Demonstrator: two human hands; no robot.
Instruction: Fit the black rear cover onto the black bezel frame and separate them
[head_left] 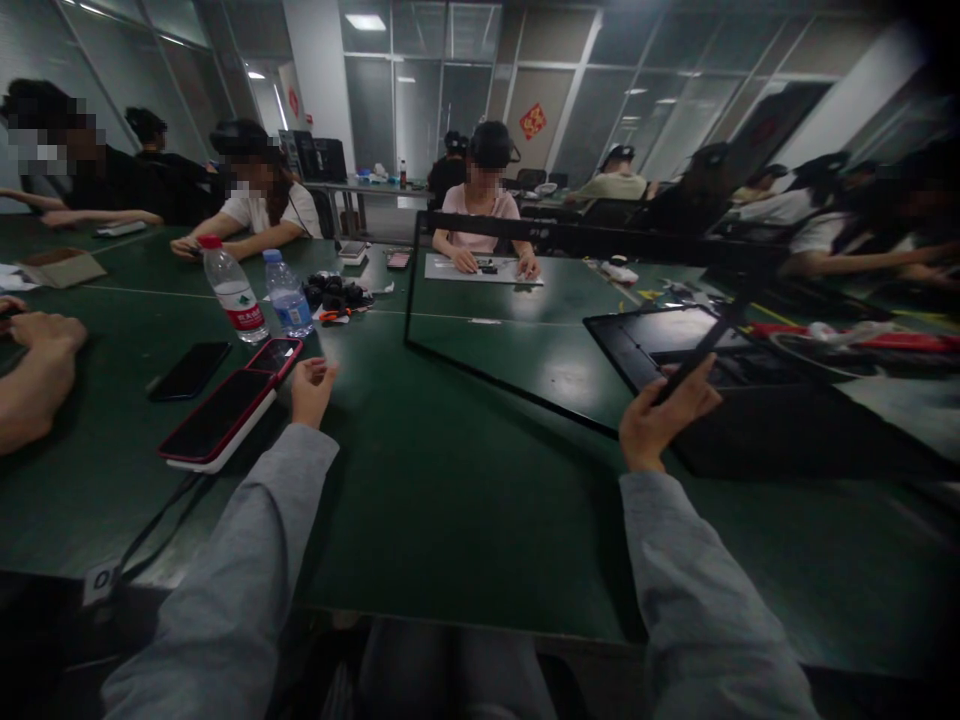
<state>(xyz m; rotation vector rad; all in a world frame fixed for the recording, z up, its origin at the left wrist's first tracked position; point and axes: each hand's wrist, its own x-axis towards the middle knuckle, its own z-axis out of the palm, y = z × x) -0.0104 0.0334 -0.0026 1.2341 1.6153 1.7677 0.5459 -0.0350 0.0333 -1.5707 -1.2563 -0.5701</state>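
My right hand [664,415] is closed round one side of a thin black monitor bezel [637,244], an open rectangular frame with a small light logo on its far bar. The bezel is tilted above the table, and the table shows through it. Behind and below my right hand lies a black monitor back cover [810,430], partly hidden by the hand and the bezel. My left hand [311,390] is raised beside a red-edged phone [229,415] on a white block. Its fingers are loosely bent and apart, and I see nothing in them.
On the green table [450,520], a red-capped bottle [236,295], a blue-capped bottle [289,298] and a dark phone [190,371] stand or lie at the left. Black parts [334,292] are heaped behind. A co-worker's hand [37,370] rests at the left edge; another person sits opposite.
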